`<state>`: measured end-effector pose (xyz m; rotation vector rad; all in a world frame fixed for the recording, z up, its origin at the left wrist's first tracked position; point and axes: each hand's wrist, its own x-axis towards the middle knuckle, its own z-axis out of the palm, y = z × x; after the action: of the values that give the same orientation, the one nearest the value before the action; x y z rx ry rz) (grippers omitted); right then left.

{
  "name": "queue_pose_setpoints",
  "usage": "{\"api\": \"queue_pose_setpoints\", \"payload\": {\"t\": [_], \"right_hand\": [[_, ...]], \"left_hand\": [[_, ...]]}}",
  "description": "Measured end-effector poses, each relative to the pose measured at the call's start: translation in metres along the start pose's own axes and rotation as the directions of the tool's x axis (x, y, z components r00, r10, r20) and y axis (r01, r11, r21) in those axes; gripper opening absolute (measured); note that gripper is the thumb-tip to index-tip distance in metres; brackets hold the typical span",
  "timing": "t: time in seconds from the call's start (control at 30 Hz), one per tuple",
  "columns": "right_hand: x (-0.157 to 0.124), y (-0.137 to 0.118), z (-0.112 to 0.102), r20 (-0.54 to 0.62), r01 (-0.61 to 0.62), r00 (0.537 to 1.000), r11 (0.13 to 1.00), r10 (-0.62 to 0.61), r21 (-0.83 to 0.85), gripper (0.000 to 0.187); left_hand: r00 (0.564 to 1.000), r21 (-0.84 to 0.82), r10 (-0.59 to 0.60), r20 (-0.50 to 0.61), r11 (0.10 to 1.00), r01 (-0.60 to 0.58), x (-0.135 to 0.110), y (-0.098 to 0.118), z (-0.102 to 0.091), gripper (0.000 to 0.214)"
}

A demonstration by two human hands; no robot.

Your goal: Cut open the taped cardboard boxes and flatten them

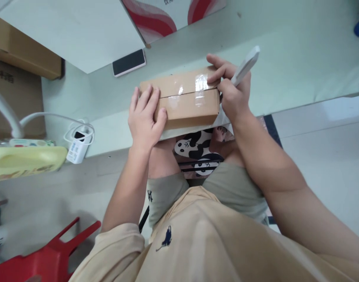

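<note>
A small brown cardboard box (185, 102), its top flaps sealed with clear tape, lies at the near edge of the pale green table (285, 66). My left hand (144, 117) rests flat on the box's left end, fingers spread over the top and thumb on the front face. My right hand (231, 88) is closed round a white utility knife (245, 65) at the box's right end. The knife's tip is hidden behind my fingers, close to the taped seam.
A black phone (129, 62) lies on the table behind the box. A red-and-white carton (167, 15) stands further back. Brown cartons (17, 58) sit at the left, with a white charger and cable (78, 143), a yellow container (23, 162) and a red stool (47, 254) below.
</note>
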<state>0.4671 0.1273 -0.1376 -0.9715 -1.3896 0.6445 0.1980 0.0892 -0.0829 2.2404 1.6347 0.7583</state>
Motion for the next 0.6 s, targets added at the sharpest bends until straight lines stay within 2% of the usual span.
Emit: {"api": "queue_pose_setpoints", "payload": {"t": [0.17,0.43,0.53,0.6], "right_hand": [[-0.002,0.005,-0.001,-0.005,0.005,1.000,1.000,-0.005,0.004,0.028],[-0.002,0.016,0.006,-0.031,0.056,0.998,0.997,-0.055,0.054,0.031],[-0.002,0.022,0.010,-0.058,0.068,0.996,0.995,-0.064,0.070,0.033],[-0.002,0.025,0.012,-0.066,0.072,0.996,0.995,-0.068,0.072,0.034]], "left_hand": [[0.997,0.055,-0.007,0.078,0.998,0.003,0.003,0.008,-0.007,0.071],[0.983,0.174,0.047,0.177,0.982,-0.078,0.005,0.006,-0.018,0.077],[0.959,0.276,0.027,0.284,0.955,-0.108,0.009,0.016,-0.025,0.087],[0.925,0.325,0.012,0.381,0.934,-0.146,0.013,0.026,-0.029,0.099]]}}
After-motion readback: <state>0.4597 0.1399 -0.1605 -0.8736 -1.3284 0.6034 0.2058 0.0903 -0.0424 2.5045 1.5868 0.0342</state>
